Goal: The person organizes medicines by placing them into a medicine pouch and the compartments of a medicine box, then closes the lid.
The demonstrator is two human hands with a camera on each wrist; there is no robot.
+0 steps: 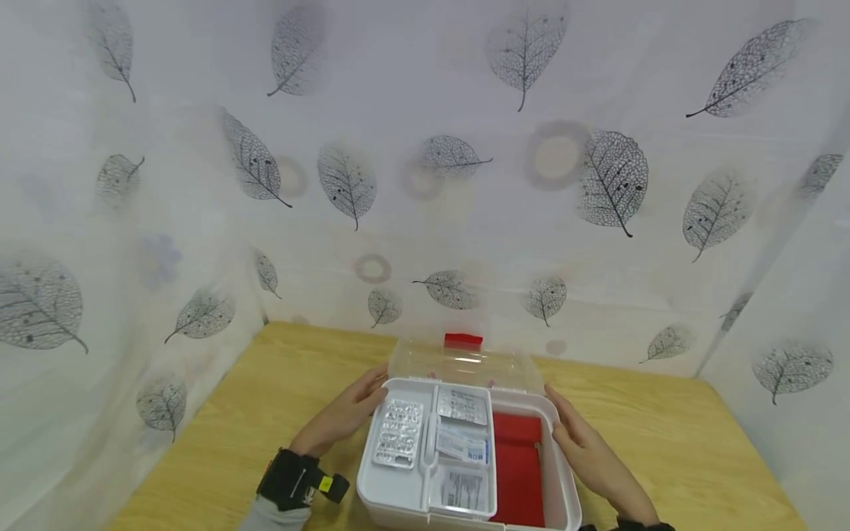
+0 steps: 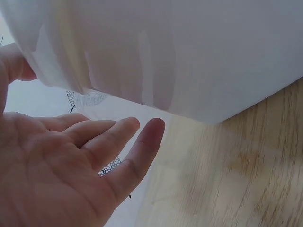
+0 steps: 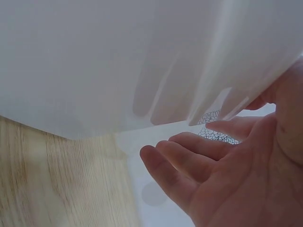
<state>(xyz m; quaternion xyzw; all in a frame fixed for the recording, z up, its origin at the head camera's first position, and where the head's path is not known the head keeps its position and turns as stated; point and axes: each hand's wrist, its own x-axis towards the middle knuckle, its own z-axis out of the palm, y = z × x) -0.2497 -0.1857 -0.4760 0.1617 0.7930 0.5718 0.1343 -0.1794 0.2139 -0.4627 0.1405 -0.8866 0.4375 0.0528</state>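
Note:
A white plastic medicine box (image 1: pixel 568 483) stands with its clear lid (image 1: pixel 494 366) tipped back, a red latch (image 1: pixel 462 339) on the lid's far edge. My left hand (image 1: pixel 348 409) is at its left side, thumb touching the rim and fingers loosely extended beside the wall. On the opposite side my right hand (image 1: pixel 594 457) mirrors this, thumb at the rim and relaxed fingers spread. The white tray (image 1: pixel 392 490) inside holds silver blister packs (image 1: pixel 401 434), a white-and-blue packet (image 1: pixel 462 446) and a clear packet (image 1: pixel 462 490). Red fabric (image 1: pixel 518 468) lies in the right-hand compartment.
The box rests on a wood-grain table (image 1: pixel 319 354). Pale sheeting with a leaf print (image 1: pixel 458 243) encloses the table at the back and sides. A black strap with a small camera (image 1: pixel 292 479) is on the left wrist.

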